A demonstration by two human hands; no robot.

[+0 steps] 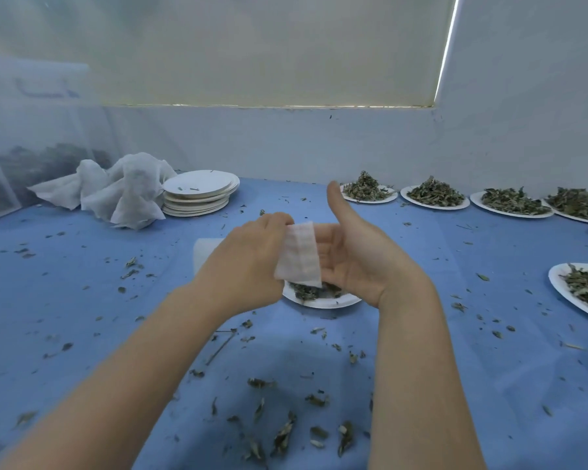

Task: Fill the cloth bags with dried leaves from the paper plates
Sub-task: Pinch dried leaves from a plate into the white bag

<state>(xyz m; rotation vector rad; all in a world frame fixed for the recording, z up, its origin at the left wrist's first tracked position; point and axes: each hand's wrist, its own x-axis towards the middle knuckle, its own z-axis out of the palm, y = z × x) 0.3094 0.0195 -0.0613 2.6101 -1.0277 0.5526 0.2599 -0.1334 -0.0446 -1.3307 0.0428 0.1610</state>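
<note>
- Loose bits of dried leaf (287,432) scattered on the blue counter (489,334) closest in. Best left alone for now.
- Two bare arms reaching forward over the counter, meeting in the middle.
- Left hand (248,262) with its grip pinched on the top left edge of a small white cloth bag (299,254). Fingers curled round that edge.
- Right hand (357,252) with its grip let go: palm turned toward the bag, fingers straight behind it, thumb pointing up. Touching the back of the bag, not squeezing it.
- Bag hanging flat in the air, between the two hands, right above a paper plate (323,301) with a small heap of leaves.
- Looks like the mouth of the bag not yet pulled wide. No leaves inside, as far as can be seen.
- To do this step well: rub the top edges apart, slip the right fingers in, make a wide mouth.
- Keep the bag low over the plate, so dropped leaves land back on it.
- Take small pinches, push them down gently. Dry leaves crumble and fly easily.
- Flat white sheet (206,252) on the counter just behind the left hand, maybe more bags. Hard to tell.
- Farther left, a stack of bare plates (201,193) beside a crumpled white cloth pile (116,188).
- Farther right, a row of full plates (435,195) along the wall, waiting their turn.
</note>
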